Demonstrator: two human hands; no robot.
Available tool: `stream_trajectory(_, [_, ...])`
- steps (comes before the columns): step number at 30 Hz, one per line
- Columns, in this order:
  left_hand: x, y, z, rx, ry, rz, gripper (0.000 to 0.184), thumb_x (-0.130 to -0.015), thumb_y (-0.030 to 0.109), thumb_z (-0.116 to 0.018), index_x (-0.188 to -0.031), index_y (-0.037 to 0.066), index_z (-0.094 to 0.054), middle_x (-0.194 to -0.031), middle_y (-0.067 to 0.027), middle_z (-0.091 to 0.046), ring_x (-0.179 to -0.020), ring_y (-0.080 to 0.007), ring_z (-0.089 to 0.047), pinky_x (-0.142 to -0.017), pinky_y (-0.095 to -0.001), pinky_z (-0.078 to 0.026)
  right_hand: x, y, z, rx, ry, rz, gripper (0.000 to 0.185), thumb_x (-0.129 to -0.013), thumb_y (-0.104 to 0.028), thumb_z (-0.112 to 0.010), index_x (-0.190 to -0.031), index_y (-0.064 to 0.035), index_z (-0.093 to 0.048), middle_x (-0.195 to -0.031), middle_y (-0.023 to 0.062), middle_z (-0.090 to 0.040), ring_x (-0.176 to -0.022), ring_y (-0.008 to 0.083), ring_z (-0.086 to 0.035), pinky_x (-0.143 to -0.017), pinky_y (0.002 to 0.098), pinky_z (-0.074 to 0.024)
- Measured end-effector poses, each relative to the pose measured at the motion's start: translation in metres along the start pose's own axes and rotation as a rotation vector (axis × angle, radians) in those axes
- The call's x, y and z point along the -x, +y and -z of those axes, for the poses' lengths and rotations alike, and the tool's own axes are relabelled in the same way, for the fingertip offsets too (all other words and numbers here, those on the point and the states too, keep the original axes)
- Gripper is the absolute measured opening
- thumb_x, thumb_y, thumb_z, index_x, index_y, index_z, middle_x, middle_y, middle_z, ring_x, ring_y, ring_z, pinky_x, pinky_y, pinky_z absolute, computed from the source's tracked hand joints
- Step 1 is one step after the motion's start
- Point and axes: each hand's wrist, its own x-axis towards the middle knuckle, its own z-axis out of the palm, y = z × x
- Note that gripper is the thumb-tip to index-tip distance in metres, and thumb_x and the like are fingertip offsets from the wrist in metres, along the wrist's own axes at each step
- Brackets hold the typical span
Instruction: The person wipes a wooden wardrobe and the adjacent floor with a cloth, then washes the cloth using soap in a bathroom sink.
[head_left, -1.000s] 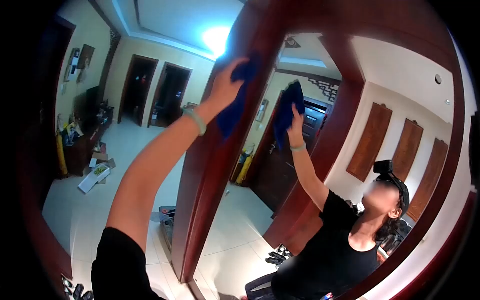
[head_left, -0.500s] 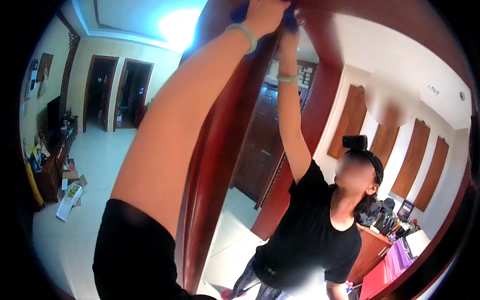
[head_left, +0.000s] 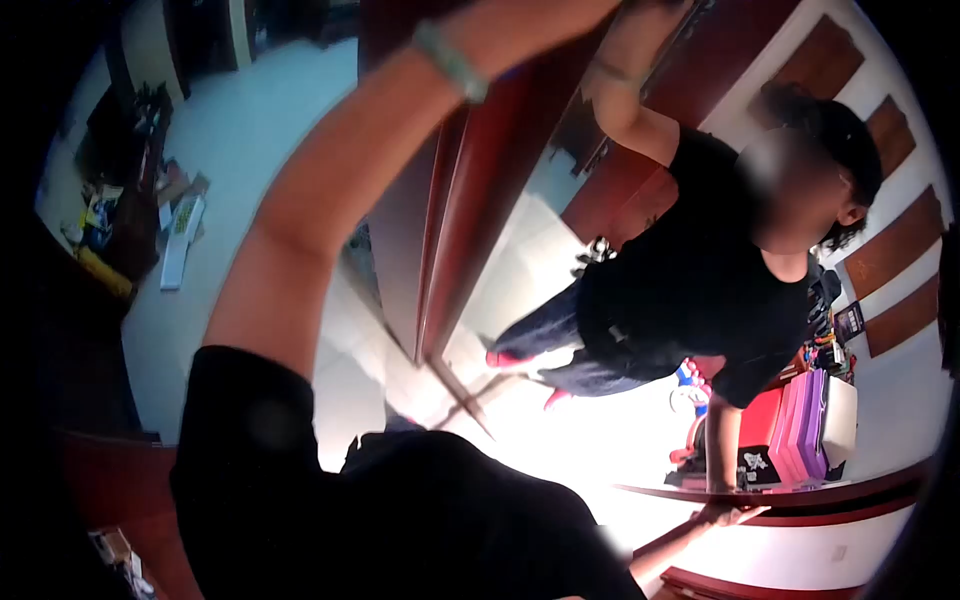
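My left arm, with a pale green bangle [head_left: 450, 62] at the wrist, reaches up across a dark red wooden frame [head_left: 470, 190] beside a large mirror [head_left: 530, 250]. The view's top edge cuts off my left hand [head_left: 592, 8]; its fingers and anything in them are hidden. Low at the right, my right hand [head_left: 728, 515] is open, with fingers stretched along the dark red ledge [head_left: 830, 500] at the mirror's lower edge. The mirror shows my reflection [head_left: 690, 270] in a black T-shirt, one arm raised.
To the left a pale tiled floor [head_left: 250, 130] stretches past a low dark cabinet [head_left: 130, 190]. A long white box [head_left: 182, 240] with green contents lies near it. Reflected at the right are purple and red boxes [head_left: 800, 425] and brown wall panels [head_left: 900, 240].
The view has tilted downward, bringing my right hand and the ledge into sight. My raised left hand, earlier gripping a dark blue cloth at the frame's top, has mostly left the picture.
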Motion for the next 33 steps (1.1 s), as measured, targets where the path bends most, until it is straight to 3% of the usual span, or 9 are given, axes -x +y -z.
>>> stream_trajectory(3, [0.099, 0.031, 0.027, 0.137, -0.174, 0.149, 0.046, -0.080, 0.016, -0.052, -0.126, 0.007, -0.049, -0.117, -0.0076, -0.057, -0.103, -0.0236, -0.047, -0.086, -0.0424, -0.035, -0.020, 0.032, 0.005, -0.072, 0.101, 0.075, 0.035, -0.077, -0.016, -0.051, -0.101, 0.0080, -0.058, -0.100, 0.0207, -0.058, -0.091, 0.0284, -0.056, -0.083, 0.0373, -0.0432])
stream_trajectory(5, [0.190, 0.051, 0.031, 0.090, -0.324, 0.221, 0.049, -0.075, 0.009, -0.056, -0.122, 0.022, -0.054, -0.116, -0.0005, -0.058, -0.106, -0.0218, -0.048, -0.080, -0.0419, -0.037, -0.039, 0.067, 0.005, -0.166, 0.110, 0.193, 0.032, -0.077, -0.015, -0.052, -0.096, 0.0095, -0.060, -0.094, 0.0216, -0.060, -0.086, 0.0282, -0.058, -0.080, 0.0373, -0.0452])
stream_trajectory(7, [0.260, 0.070, 0.046, 0.165, -0.409, 0.305, 0.067, -0.063, 0.001, -0.067, -0.126, 0.019, -0.051, -0.117, 0.0005, -0.058, -0.103, -0.0211, -0.049, -0.073, -0.0391, -0.035, -0.041, 0.071, 0.001, -0.142, 0.041, 0.193, 0.032, -0.077, -0.016, -0.052, -0.096, 0.0090, -0.060, -0.093, 0.0209, -0.060, -0.085, 0.0276, -0.058, -0.079, 0.0368, -0.0452])
stream_trajectory(15, [0.506, 0.135, 0.118, 0.282, -1.027, 0.513, 0.063, -0.062, -0.001, -0.067, -0.122, 0.012, -0.053, -0.120, -0.0037, -0.055, -0.113, -0.0234, -0.044, -0.087, -0.0423, -0.037, -0.087, 0.103, -0.011, -0.127, -0.158, 0.191, 0.031, -0.079, -0.017, -0.052, -0.095, 0.0071, -0.061, -0.090, 0.0181, -0.059, -0.081, 0.0253, -0.057, -0.075, 0.0348, -0.0452])
stream_trajectory(18, [0.608, 0.159, 0.134, 0.384, -1.038, 0.605, 0.065, -0.058, -0.007, -0.064, -0.120, 0.010, -0.054, -0.123, -0.0069, -0.053, -0.112, -0.0269, -0.045, -0.090, -0.0387, -0.040, -0.111, 0.112, 0.008, -0.105, -0.222, 0.203, 0.030, -0.079, -0.018, -0.053, -0.095, 0.0063, -0.061, -0.089, 0.0171, -0.059, -0.080, 0.0245, -0.057, -0.074, 0.0340, -0.0452])
stream_trajectory(25, [0.664, 0.186, 0.145, 0.489, -0.931, 0.827, 0.066, -0.056, -0.016, -0.055, -0.118, 0.007, -0.056, -0.122, -0.0080, -0.054, -0.109, -0.0289, -0.046, -0.091, -0.0372, -0.042, -0.168, 0.134, 0.032, -0.052, -0.354, 0.267, 0.029, -0.081, -0.019, -0.053, -0.095, 0.0046, -0.061, -0.086, 0.0147, -0.058, -0.076, 0.0225, -0.056, -0.070, 0.0322, -0.0451])
stream_trajectory(29, [0.716, 0.192, 0.171, 0.481, -1.341, 0.919, 0.051, -0.076, -0.002, -0.047, -0.121, 0.019, -0.055, -0.111, -0.0107, -0.060, -0.096, -0.0308, -0.058, -0.081, -0.0383, -0.048, -0.161, 0.124, 0.019, -0.051, -0.376, 0.279, 0.028, -0.082, -0.020, -0.053, -0.094, 0.0037, -0.061, -0.084, 0.0133, -0.058, -0.074, 0.0213, -0.056, -0.069, 0.0312, -0.0451])
stream_trajectory(30, [0.722, 0.190, 0.176, 0.472, -1.714, 0.948, 0.032, -0.088, 0.016, -0.042, -0.116, 0.018, -0.057, -0.115, -0.0128, -0.057, -0.098, -0.0324, -0.058, -0.085, -0.0407, -0.046, -0.130, 0.109, 0.008, -0.046, -0.379, 0.293, 0.028, -0.082, -0.021, -0.053, -0.094, 0.0034, -0.061, -0.084, 0.0129, -0.058, -0.074, 0.0210, -0.056, -0.068, 0.0309, -0.0451])
stream_trajectory(33, [0.860, 0.237, 0.211, 0.400, -1.768, 1.232, 0.026, -0.084, 0.022, -0.047, -0.099, 0.011, -0.064, -0.100, -0.0142, -0.063, -0.090, -0.0317, -0.060, -0.079, -0.0397, -0.048, -0.136, 0.100, 0.015, -0.042, -0.378, 0.323, 0.028, -0.082, -0.021, -0.053, -0.094, 0.0027, -0.062, -0.082, 0.0119, -0.058, -0.072, 0.0202, -0.055, -0.067, 0.0301, -0.0451])
